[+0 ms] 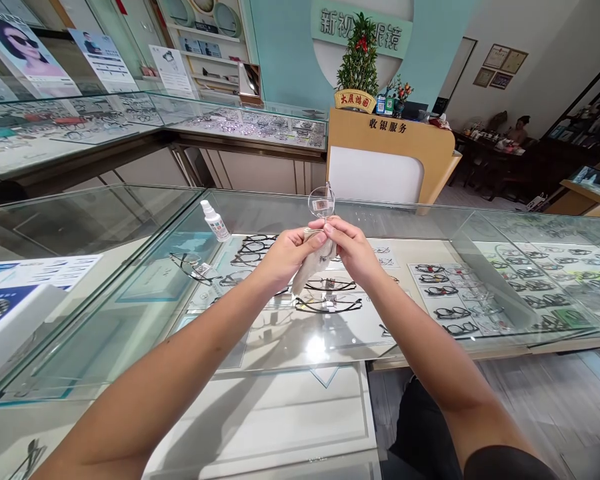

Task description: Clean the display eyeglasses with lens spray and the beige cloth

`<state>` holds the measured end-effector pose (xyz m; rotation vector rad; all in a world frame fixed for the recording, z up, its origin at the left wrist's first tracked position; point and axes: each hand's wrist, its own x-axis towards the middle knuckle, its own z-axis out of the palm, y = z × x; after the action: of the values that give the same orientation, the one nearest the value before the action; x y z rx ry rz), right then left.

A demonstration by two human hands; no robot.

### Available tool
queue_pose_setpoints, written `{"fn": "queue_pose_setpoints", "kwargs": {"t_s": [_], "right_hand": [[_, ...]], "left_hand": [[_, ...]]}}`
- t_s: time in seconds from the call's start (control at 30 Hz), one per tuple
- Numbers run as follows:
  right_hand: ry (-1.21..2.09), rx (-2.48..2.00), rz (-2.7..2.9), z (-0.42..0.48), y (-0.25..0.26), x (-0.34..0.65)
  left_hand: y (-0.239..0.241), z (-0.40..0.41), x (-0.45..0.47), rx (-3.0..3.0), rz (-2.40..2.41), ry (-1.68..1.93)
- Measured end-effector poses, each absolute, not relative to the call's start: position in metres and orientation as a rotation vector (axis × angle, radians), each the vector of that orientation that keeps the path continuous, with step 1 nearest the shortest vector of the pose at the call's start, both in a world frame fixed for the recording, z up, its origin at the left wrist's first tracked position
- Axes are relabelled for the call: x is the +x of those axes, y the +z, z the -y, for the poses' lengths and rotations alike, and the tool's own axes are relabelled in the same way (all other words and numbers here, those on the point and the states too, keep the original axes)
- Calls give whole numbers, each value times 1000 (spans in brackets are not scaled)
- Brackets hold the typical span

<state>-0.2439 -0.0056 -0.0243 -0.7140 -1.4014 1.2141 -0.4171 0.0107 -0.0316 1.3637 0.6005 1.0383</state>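
Observation:
Above the glass counter, both my hands meet around a pair of glasses [322, 202] with a thin frame, held upright on end; one round lens with a small label sticks up past my fingers. My left hand [300, 248] is closed on a pale cleaning cloth [307, 270], which hangs down below the fingers and wraps part of the glasses. My right hand [351, 248] pinches the glasses near their middle, against the cloth. The lower lens is hidden by cloth and fingers.
A white spray bottle [215, 221] stands on the glass counter [400, 223] to the left. Dark-framed glasses [195, 268] lie near it. Several more frames [329, 305] show under my hands, and a tray of glasses [450, 300] is at right. An open drawer [275, 413] is below.

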Motion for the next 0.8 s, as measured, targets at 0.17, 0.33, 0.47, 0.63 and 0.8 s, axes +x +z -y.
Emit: {"fn": "queue_pose_setpoints", "kwargs": {"t_s": [0.17, 0.33, 0.47, 0.63, 0.8], "right_hand": [[1262, -724, 1334, 5, -23, -244], [1315, -722, 1253, 6, -18, -241], [1340, -723, 1238, 6, -16, -239], [1358, -702, 1244, 5, -20, -242], [1355, -696, 1263, 8, -22, -248]], "left_hand": [[-30, -8, -419, 1351, -656, 989], [-27, -10, -423, 1441, -614, 934], [-24, -13, -429, 1536, -560, 860], [-22, -9, -424, 1546, -592, 949], [-24, -5, -414, 1477, -626, 1129]]}}
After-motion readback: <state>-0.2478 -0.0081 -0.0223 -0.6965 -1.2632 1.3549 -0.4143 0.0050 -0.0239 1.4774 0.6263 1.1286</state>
